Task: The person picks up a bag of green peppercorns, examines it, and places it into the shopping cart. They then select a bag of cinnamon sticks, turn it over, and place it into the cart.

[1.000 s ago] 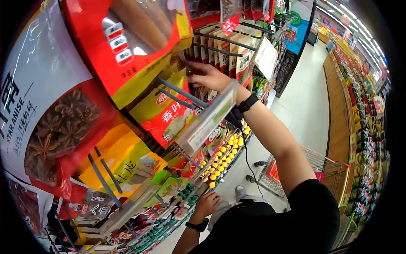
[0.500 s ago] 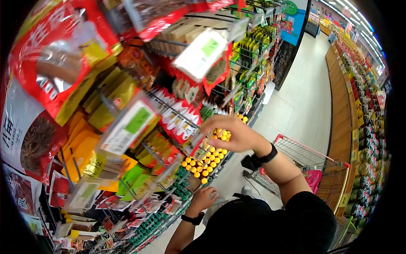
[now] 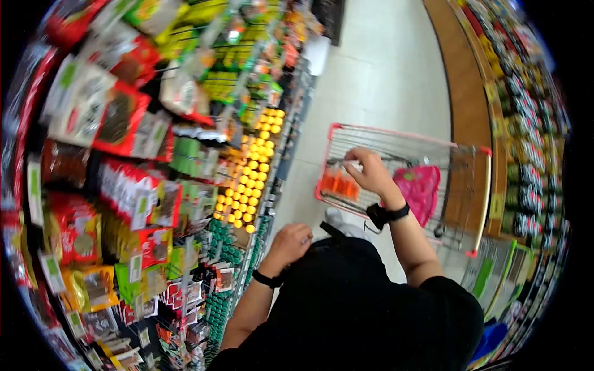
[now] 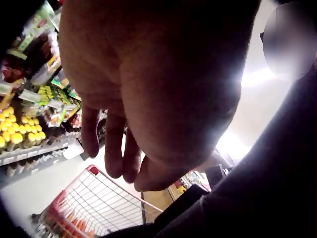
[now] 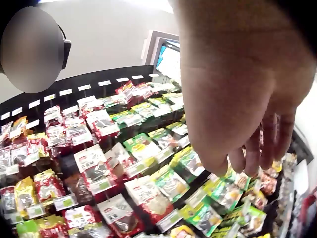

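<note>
My right hand (image 3: pixel 371 174) is over the shopping cart (image 3: pixel 396 128) in the head view, fingers loosely bent beside an orange pack (image 3: pixel 339 184) in the basket; whether they touch it cannot be told. The right wrist view shows that hand (image 5: pixel 237 89) with its fingers hanging and nothing visible in them. My left hand (image 3: pixel 289 244) hangs near my waist, between body and shelf, loosely curled. Nothing appears in the left hand (image 4: pixel 148 94) in the left wrist view. A pink bag (image 3: pixel 417 191) lies in the cart, right of my right hand.
Racks of hanging spice packets (image 3: pixel 139 198) line the left side, with yellow-capped bottles (image 3: pixel 250 179) along their lower edge. Pale floor (image 3: pixel 387 74) runs ahead. On the right stands a wooden-sided shelf (image 3: pixel 467 93) of jars (image 3: pixel 523 161). A green-edged basket (image 3: pixel 495 266) is at lower right.
My right hand has moved from among the hanging packets, away from the rack and over the cart. The view has turned right and down toward the cart. My left hand remains near my waist.
</note>
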The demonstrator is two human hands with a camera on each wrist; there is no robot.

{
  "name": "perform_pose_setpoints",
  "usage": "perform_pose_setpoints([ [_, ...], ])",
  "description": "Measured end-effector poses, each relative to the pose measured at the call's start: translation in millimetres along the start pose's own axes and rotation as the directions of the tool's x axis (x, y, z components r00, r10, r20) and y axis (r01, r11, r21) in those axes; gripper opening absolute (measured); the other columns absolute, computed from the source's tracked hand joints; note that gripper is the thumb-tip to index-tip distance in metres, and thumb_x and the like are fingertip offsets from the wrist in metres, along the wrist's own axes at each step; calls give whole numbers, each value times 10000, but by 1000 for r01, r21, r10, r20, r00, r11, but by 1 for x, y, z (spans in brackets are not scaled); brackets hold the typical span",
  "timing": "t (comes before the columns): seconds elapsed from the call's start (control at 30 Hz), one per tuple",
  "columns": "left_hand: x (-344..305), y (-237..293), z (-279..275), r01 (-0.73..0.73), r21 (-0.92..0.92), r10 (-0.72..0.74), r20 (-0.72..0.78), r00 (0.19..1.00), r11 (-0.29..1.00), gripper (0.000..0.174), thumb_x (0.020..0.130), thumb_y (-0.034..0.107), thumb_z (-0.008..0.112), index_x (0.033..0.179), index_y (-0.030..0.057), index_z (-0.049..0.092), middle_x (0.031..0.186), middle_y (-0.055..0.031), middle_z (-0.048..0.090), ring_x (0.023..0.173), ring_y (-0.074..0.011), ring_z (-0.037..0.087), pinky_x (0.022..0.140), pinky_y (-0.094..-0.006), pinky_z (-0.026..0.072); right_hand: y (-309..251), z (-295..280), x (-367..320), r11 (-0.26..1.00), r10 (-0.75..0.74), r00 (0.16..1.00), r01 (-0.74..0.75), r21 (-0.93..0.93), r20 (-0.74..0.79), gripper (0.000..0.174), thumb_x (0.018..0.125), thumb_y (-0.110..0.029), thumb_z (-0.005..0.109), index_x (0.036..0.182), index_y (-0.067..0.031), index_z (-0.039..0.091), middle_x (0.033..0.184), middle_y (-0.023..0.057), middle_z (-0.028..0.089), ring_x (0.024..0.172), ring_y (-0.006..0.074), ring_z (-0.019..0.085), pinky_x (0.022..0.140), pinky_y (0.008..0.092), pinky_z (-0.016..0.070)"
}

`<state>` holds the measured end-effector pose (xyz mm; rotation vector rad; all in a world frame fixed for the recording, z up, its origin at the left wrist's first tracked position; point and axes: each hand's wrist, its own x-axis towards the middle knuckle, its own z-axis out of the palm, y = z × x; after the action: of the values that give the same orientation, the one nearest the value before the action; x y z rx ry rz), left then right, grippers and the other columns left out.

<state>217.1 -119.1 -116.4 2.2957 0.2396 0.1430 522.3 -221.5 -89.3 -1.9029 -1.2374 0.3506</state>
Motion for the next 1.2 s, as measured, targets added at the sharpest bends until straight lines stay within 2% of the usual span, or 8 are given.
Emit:
perform_pose_setpoints([
  [0.27,86,41,39,-93,58,84,150,985,994,143,760,44,712,821,51,584,858,-103,606,834,-334,618,734,-419,492,147,-18,-65,936,346,921,-325,-134,182,220,902,-198,671,1004,-2,670,904,185,712,866,374,683,749,443,542],
  [0.4,99,50,44,-45,74,32,160,987,996,150,771,59,716,818,49,574,853,-111,594,824,-345,606,733,-427,483,218,23,-97,848,522,735,-397,-350,433,325,902,-306,639,1077,-35,679,1048,208,720,983,385,686,833,489,549],
  [0.6,88,51,40,112,116,-126,119,985,987,143,783,72,733,837,56,601,870,-106,617,850,-338,625,738,-428,483,255,96,-122,886,456,472,-316,-339,754,427,882,-260,636,1236,-22,643,1236,236,661,1090,408,659,931,475,542],
  [0.67,83,52,40,159,131,-175,119,977,979,141,784,71,732,836,59,603,866,-108,614,848,-338,624,736,-428,482,268,121,-132,914,400,540,-299,-275,741,459,888,-255,627,1288,-31,618,1248,237,660,1124,393,652,946,484,541],
  [0.9,66,58,47,248,91,-256,91,962,965,128,794,69,721,836,56,601,852,-114,617,828,-347,621,718,-432,478,285,167,-151,770,636,385,-269,-578,669,419,913,-326,630,1261,-95,655,1300,133,670,1172,321,658,918,492,559],
  [1.03,62,56,48,264,81,-270,78,960,961,126,804,75,720,843,55,602,851,-118,622,833,-348,624,725,-436,479,278,156,-143,807,591,369,-258,-532,717,423,907,-309,609,1256,-72,652,1214,180,696,1117,356,674,910,470,561],
  [1.1,60,52,48,261,87,-268,77,960,961,126,809,81,721,845,54,603,847,-120,621,836,-349,625,729,-437,482,317,182,-156,837,544,390,-307,-453,743,420,902,-293,600,1251,-66,650,1163,210,704,1077,380,679,890,463,564],
  [1.2,61,49,47,251,92,-258,75,963,964,126,817,91,722,851,53,607,849,-122,623,841,-350,626,732,-437,488,325,170,-163,870,492,637,-393,-299,594,305,873,-196,553,1081,-14,682,1040,278,695,971,432,684,824,490,560],
])
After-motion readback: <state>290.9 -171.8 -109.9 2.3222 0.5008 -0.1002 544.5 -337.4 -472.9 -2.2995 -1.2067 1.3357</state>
